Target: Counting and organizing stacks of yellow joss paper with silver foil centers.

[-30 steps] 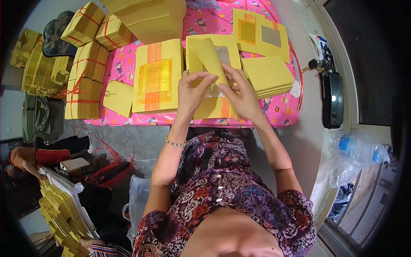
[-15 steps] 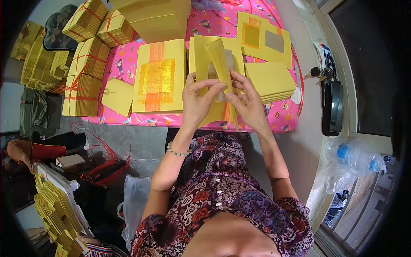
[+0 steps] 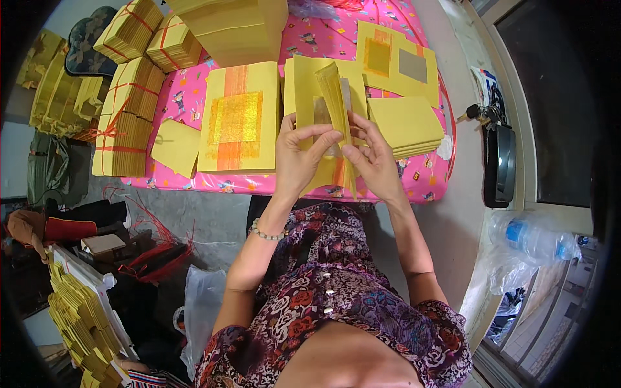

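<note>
My left hand (image 3: 299, 157) and my right hand (image 3: 373, 157) both grip a thin stack of yellow paper sheets (image 3: 334, 97), held upright on edge above a pink patterned table (image 3: 304, 35). Thumbs and fingertips pinch the lower part of the stack from both sides. Under the hands lies a flat pile of yellow sheets (image 3: 303, 81). To the left lies a yellow sheet pile with a gold foil square and orange stripes (image 3: 238, 118). A plain yellow pile (image 3: 406, 124) rests just to the right.
Tied bundles of yellow paper (image 3: 126, 116) stand at the table's left, with a tall stack (image 3: 236, 29) at the back. A black device (image 3: 499, 165) and a plastic water bottle (image 3: 533, 239) lie to the right. More yellow paper (image 3: 81, 317) is stacked at the lower left.
The paper stack has been lifted from a slanted hold to standing upright on edge between both hands, and the hands have closed in around its lower part.
</note>
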The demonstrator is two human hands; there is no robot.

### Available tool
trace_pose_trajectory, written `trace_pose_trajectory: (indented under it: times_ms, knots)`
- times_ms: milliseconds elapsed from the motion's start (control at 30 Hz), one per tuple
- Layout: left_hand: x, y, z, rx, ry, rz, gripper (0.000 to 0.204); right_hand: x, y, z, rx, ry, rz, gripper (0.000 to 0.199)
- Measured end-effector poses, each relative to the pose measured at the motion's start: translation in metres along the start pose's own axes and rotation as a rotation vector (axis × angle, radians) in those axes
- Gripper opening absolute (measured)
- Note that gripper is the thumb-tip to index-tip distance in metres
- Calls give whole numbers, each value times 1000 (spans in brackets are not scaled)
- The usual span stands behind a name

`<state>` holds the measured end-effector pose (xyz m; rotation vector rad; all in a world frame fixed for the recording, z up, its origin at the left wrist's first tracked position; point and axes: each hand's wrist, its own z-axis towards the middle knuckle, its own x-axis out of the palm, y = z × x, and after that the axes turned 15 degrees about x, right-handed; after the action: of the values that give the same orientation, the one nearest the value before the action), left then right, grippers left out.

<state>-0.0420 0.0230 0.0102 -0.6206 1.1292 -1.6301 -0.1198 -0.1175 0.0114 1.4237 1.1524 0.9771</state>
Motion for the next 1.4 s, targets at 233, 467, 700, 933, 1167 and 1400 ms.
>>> trace_pose_trajectory:
  times_ms: [233,467,700,933,1167,1400]
  knots:
    - [0,-2,1,-16,10,-24,15,-1,-2,-1,10,2,18,53]
    - [0,4,1,15,9,2,14,-1,-2,-1,-6,-13,-15,49]
    - [-12,19,10,-60,22,8,18,-4,0,7,-129,-161,-30,41]
    - [-21,21,24,-248,91,-150,21,-19,-13,29,-200,-259,-309,40]
    - [-15,34,25,-144,100,-53,21,-15,-8,28,-163,-150,-366,53]
    - [-16,31,25,-127,94,-40,21,-16,-4,23,-97,-98,-440,58]
